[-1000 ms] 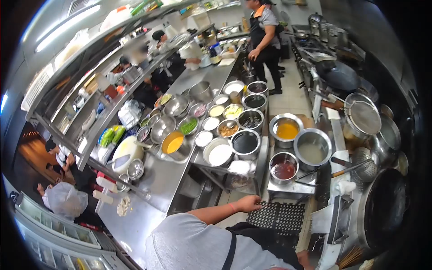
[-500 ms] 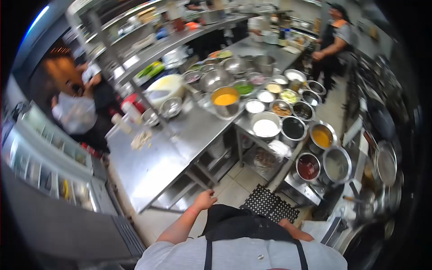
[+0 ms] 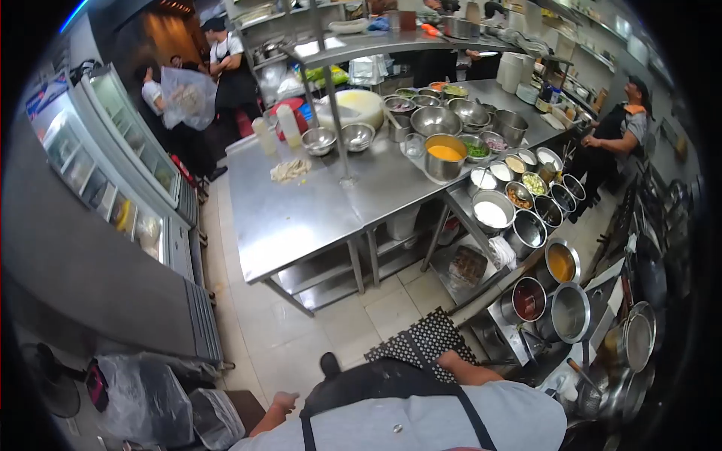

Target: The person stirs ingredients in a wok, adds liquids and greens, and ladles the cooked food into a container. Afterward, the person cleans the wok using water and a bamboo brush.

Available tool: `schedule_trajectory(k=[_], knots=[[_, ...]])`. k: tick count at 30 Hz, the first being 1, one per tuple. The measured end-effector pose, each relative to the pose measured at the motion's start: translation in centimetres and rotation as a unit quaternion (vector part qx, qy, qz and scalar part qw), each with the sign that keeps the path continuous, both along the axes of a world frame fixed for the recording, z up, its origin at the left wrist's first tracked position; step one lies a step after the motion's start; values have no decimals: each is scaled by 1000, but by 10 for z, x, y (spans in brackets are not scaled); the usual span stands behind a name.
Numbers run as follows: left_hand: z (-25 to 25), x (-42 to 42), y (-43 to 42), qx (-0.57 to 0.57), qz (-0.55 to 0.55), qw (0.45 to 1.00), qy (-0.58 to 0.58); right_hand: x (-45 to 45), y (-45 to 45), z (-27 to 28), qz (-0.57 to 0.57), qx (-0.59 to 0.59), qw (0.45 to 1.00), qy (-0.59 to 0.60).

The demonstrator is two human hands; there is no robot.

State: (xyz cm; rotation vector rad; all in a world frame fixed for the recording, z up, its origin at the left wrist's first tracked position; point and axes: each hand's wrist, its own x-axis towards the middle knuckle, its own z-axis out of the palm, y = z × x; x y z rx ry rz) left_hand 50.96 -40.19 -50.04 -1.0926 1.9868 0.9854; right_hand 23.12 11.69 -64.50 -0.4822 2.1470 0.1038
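My left hand (image 3: 284, 404) hangs low beside my black apron (image 3: 376, 379). Its fingers look loose and apart, and I see nothing in them. On the other side, my right hand (image 3: 449, 359) is in front of the apron, above a black perforated floor mat (image 3: 421, 338); its fingers are mostly turned away from view. Neither hand touches a work surface. Ahead is a steel table (image 3: 301, 218) bearing a small pile of pale food pieces (image 3: 290, 171), steel bowls (image 3: 319, 140) and a pot of orange liquid (image 3: 445, 153).
Glass-door fridges (image 3: 113, 180) line the left side. Pots of sauce (image 3: 529, 298) and several filled containers stand at right. Plastic-wrapped items (image 3: 143, 398) lie at lower left. One person (image 3: 229, 68) stands at the back beside another carrying a plastic bag (image 3: 188, 98); a co-worker (image 3: 620, 128) is at right.
My view has swung left, bringing the fridges and wrapped items further into sight. My left hand has dropped lower, and my right hand now shows more in front of the apron.
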Motion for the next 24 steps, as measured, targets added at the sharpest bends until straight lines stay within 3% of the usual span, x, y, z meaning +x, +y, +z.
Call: schedule_trajectory(k=[1, 2, 3, 5, 6, 7, 8, 9, 10, 11, 12, 14, 15, 17, 20, 21, 22, 23, 24], knots=[[-43, 41, -20, 87, 140, 986, 26, 7, -23, 8, 29, 12, 999, -26], [-66, 50, -21, 41, 184, 979, -81, 12, -37, -27, 47, -42, 998, -11], [-88, 79, -40, 99, 70, 993, 12, 20, -48, -64, 70, -96, 993, 0], [-115, 127, -74, 216, -124, 939, 237, 21, -81, -40, 108, -91, 990, -22], [-133, 112, -67, 0, -190, 981, -36, 17, -103, -21, 145, -79, 986, -27], [-138, 119, -78, -62, -373, 924, 49, 14, -125, -2, 198, -68, 977, -28], [-144, 125, -90, -73, -424, 898, 88, 8, -148, 18, 263, -55, 963, -29], [-127, 115, -94, -91, -427, 899, 38, 8, -174, 38, 320, -45, 946, -30], [-106, 105, -101, 25, -175, 984, 14, 6, -198, 62, 365, -28, 930, -29], [-87, 92, -108, 31, -75, 997, 3, 12, -215, 76, 120, -66, 990, -8], [-78, 81, -119, -11, -54, 998, 30, 16, -229, 87, -136, -98, 986, 15], [-59, 70, -142, -28, 21, 993, 109, 4, -248, 63, -160, -125, 979, -14], [-48, 64, -152, -5, 77, 983, 165, 2, -256, 59, -156, -121, 980, -18], [-22, 47, -180, -23, 55, 970, 234, -5, -291, 54, -100, -105, 989, -19], [39, 26, -198, 88, 20, 947, 308, -2, -354, 92, -36, -55, 997, -42], [52, 18, -200, 136, 12, 933, 334, -7, -365, 81, 79, -107, 991, 2], [53, 14, -196, 168, 37, 916, 361, -11, -371, 63, 73, -117, 990, 11], [48, 12, -190, 252, 96, 899, 344, -16, -377, 48, 162, -163, 973, 32], [71, 7, -193, 281, 72, 905, 311, -25, -391, 42, 247, -206, 945, 61]])
